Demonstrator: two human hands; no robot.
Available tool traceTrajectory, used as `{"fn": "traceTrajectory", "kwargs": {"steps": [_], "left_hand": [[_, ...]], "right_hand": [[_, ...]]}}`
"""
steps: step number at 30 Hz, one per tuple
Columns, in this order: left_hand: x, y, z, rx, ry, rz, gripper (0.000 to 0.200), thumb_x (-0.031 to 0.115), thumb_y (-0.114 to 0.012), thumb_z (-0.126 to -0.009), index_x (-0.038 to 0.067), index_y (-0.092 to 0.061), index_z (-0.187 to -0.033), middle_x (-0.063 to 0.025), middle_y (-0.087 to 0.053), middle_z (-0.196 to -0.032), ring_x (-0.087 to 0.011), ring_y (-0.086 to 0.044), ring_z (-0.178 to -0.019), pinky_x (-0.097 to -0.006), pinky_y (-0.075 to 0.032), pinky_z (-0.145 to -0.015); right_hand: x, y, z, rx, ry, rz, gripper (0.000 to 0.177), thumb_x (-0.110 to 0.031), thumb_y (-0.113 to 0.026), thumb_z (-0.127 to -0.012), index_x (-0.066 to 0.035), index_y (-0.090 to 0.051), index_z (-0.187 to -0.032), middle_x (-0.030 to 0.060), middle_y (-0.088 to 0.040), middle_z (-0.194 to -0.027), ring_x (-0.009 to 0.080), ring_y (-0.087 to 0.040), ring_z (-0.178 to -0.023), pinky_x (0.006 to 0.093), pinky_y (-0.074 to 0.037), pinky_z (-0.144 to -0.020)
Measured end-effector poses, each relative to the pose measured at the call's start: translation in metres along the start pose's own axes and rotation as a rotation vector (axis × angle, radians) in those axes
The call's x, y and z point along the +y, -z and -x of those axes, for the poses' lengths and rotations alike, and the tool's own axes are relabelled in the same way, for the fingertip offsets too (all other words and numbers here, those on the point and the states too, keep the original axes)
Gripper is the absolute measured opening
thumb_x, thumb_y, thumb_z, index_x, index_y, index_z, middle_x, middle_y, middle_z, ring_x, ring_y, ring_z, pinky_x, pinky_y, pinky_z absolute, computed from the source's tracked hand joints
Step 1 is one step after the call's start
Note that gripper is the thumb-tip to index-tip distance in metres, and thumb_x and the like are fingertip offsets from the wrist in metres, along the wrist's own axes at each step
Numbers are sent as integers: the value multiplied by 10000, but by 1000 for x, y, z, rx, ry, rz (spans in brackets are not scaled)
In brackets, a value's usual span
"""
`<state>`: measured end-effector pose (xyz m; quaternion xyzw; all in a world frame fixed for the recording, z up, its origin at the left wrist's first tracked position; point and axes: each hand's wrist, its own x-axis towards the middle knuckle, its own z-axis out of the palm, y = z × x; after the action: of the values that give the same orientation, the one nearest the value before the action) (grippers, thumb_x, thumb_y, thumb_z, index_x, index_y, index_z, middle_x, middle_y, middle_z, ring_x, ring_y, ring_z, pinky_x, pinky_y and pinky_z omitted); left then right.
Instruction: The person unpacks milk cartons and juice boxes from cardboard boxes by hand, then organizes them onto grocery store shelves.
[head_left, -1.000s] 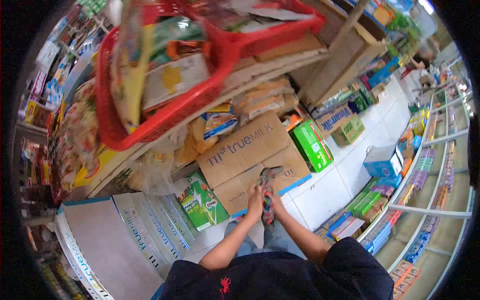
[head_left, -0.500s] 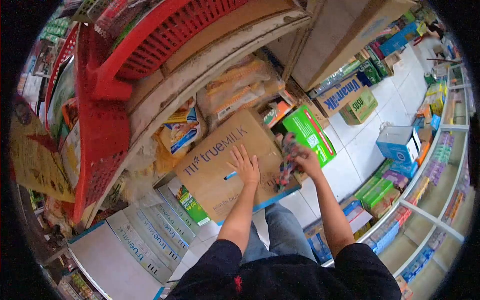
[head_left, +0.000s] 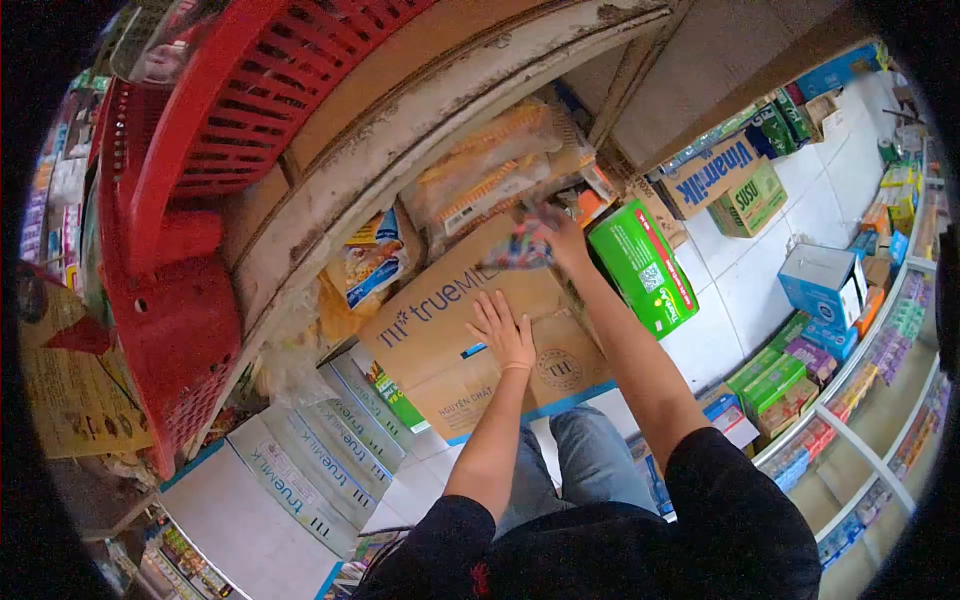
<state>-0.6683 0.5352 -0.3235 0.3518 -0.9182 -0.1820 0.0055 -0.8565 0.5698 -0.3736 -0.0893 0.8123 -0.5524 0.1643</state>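
A brown cardboard carton [head_left: 430, 375] marked "TH trueMILK" lies in front of my legs. My left hand [head_left: 503, 330] rests flat on its top with the fingers spread. Near the carton's far right corner, my right hand [head_left: 563, 243] is closed around a crumpled multicoloured cloth [head_left: 525, 245], which is blurred and covers the end of the printed name. Just right of the carton stands a green box [head_left: 640, 270].
A shelf edge [head_left: 400, 150] with a red basket [head_left: 175, 300] rises at the left and above. Stacked trueMILK cartons [head_left: 310, 480] stand lower left. A Vinamilk box [head_left: 715, 175], blue box [head_left: 815, 280] and curved rack [head_left: 850, 430] are at the right.
My right hand has moved with the cloth from the carton's right side up to its far corner, uncovering the round printed logo. My left hand still rests on the carton.
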Motion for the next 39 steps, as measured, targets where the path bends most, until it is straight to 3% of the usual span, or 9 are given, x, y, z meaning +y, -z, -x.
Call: {"fn": "traceTrajectory", "kwargs": {"steps": [2,5,7,12,17,23,26,33,39], "left_hand": [[1,0,0,28,-7,34,656,365,-455,-795,96,-219,-1345,-141,-107,-1413,-314,-68,-1304,-552,24,-1005],[1,1,0,-8,12,11,650,359,-457,-799,94,-220,-1344,-143,-85,-1417,-317,-69,-1303,-554,27,-1003],[0,0,0,-13,15,22,653,354,-463,-802,97,-211,-1347,-140,-74,-1421,-321,-72,-1301,-557,22,-1001],[-1,-4,1,5,3,8,660,354,-468,-801,99,-204,-1349,-137,-70,-1422,-325,-73,-1300,-556,19,-1001],[-3,-3,1,12,-11,32,663,372,-452,-807,106,-189,-1355,-132,-66,-1424,-326,-71,-1301,-558,27,-998],[-5,-3,-1,56,-48,51,660,380,-438,-814,115,-179,-1360,-131,-65,-1424,-331,-62,-1301,-568,36,-991],[2,0,1,-10,2,61,654,382,-436,-815,120,-184,-1359,-131,-64,-1424,-331,-53,-1302,-569,42,-990],[-6,0,1,-55,-2,-7,654,358,-442,-808,80,-200,-1348,-141,-64,-1422,-335,-47,-1302,-557,42,-995],[-2,-3,-2,7,-15,48,672,374,-461,-799,99,-196,-1353,-140,-61,-1422,-338,-43,-1302,-570,41,-990]], "right_hand": [[11,37,26,-210,-314,55,432,-321,-579,-703,1,-567,-990,214,-581,-958,359,-554,-873,401,-424,-757],[-8,89,70,-330,-234,515,362,-279,-579,-697,-25,-592,-955,200,-588,-930,365,-558,-838,403,-425,-750],[-4,104,83,-279,180,675,332,-223,-574,-691,-66,-579,-984,186,-583,-911,358,-556,-827,417,-422,-744],[-46,93,43,-184,17,494,370,-95,-584,-670,-67,-516,-1032,184,-539,-948,347,-528,-875,422,-432,-717],[-100,92,-8,209,179,503,454,-166,-617,-683,-35,-468,-1091,219,-478,-1084,380,-475,-955,425,-402,-797],[-55,57,45,-282,148,271,513,-276,-540,-799,19,-374,-1184,284,-355,-1184,404,-315,-1127,436,-264,-952],[-52,52,40,-173,395,240,505,-316,-505,-818,24,-379,-1169,263,-361,-1181,393,-318,-1120,418,-277,-939],[-67,11,-12,-200,23,51,433,-312,-494,-822,-10,-426,-1126,216,-443,-1124,380,-393,-1067,404,-308,-917],[30,51,38,-223,-103,353,433,-313,-528,-788,4,-467,-1075,238,-498,-1055,402,-476,-962,429,-379,-836]]}}
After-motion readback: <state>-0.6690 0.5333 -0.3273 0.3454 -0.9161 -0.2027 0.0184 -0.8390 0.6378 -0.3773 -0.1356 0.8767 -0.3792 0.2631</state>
